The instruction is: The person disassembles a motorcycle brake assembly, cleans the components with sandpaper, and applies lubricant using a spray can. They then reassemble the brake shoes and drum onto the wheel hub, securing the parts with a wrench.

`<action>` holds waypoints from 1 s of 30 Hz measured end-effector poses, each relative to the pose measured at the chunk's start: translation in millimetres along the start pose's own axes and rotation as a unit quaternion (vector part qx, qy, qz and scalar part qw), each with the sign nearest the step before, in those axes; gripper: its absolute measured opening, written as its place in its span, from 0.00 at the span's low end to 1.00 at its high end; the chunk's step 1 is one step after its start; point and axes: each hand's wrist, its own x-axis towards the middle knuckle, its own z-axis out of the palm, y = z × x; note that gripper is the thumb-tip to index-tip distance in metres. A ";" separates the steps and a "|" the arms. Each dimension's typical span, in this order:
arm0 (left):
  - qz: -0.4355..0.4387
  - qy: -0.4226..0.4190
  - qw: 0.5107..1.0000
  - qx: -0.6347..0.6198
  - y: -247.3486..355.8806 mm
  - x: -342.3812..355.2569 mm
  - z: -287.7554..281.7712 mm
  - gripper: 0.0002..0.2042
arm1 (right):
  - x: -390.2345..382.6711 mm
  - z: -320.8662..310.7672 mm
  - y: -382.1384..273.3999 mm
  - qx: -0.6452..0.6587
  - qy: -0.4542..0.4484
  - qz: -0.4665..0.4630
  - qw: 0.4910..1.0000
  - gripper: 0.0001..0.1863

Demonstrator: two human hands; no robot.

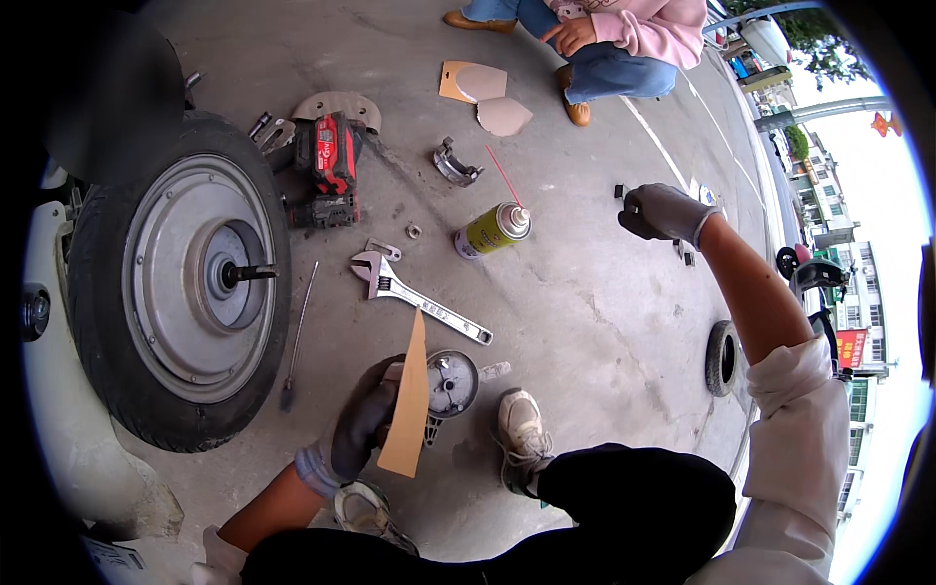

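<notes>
My gloved left hand (365,424) is closed on a tan cardboard piece (408,409), held beside a round metal brake plate (449,378); part of the grip is hidden behind the cardboard. My gloved right hand (655,211) is out at the right, fingers curled, near small black pieces (687,255); what it holds, if anything, is unclear. Between and above my hands lie an adjustable wrench (429,307), a nut (413,231), a curved metal brake part (456,166) and an upright spray can (483,234) with a red straw.
A wheel (180,302) stands at left by a white vehicle body (102,448). Near it are a red-black power tool (330,156) and a thin rod (303,327). A person in pink (643,29) squats by cardboard pieces (502,117). A loose tyre (720,356) is at right.
</notes>
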 end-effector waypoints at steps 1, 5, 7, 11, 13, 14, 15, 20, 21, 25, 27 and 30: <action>0.004 0.015 1.000 0.020 1.3 -2.3 -7.6 0.30 | 16.2 13.0 -3.4 0.044 0.005 -0.028 0.999 0.16; 0.039 0.163 0.963 0.212 19.6 -42.4 -27.8 0.36 | 94.7 32.8 -57.1 0.077 0.068 -0.154 0.983 0.20; 0.009 0.231 0.872 0.432 9.5 -52.4 -23.5 0.39 | 135.1 47.1 -66.7 0.044 0.069 -0.188 0.979 0.26; -0.085 0.335 0.641 0.685 -30.7 -73.7 -35.5 0.46 | 194.4 39.7 -142.1 0.067 0.280 -0.307 0.907 0.40; -0.085 0.334 0.596 0.725 -45.2 -55.4 -35.3 0.41 | 217.1 41.2 -130.5 0.066 0.308 -0.413 0.854 0.43; -0.123 0.328 0.556 0.754 -54.0 -53.3 -34.1 0.40 | 226.5 45.8 -131.7 0.073 0.259 -0.403 0.875 0.42; -0.135 0.312 0.554 0.760 -44.4 -47.0 -33.3 0.39 | 233.2 44.8 -123.5 0.057 0.263 -0.429 0.862 0.41; -0.168 0.348 0.629 0.675 -45.7 -99.8 0.5 0.28 | 282.1 98.1 -171.3 0.365 0.171 -0.432 0.807 0.29; -0.164 0.305 0.662 0.664 -25.8 -113.1 17.2 0.23 | 287.5 103.8 -173.6 0.416 0.157 -0.423 0.790 0.27; -0.296 0.176 0.729 0.592 29.3 -108.2 29.6 0.20 | 312.2 122.1 -160.1 0.457 0.172 -0.438 0.755 0.22; -0.323 0.123 0.695 0.631 70.6 -58.6 23.8 0.18 | 323.6 109.4 -116.6 0.422 0.180 -0.409 0.788 0.20; -0.164 0.129 0.660 0.722 88.1 13.7 17.3 0.17 | 282.4 56.5 -116.0 0.508 0.250 -0.300 0.768 0.14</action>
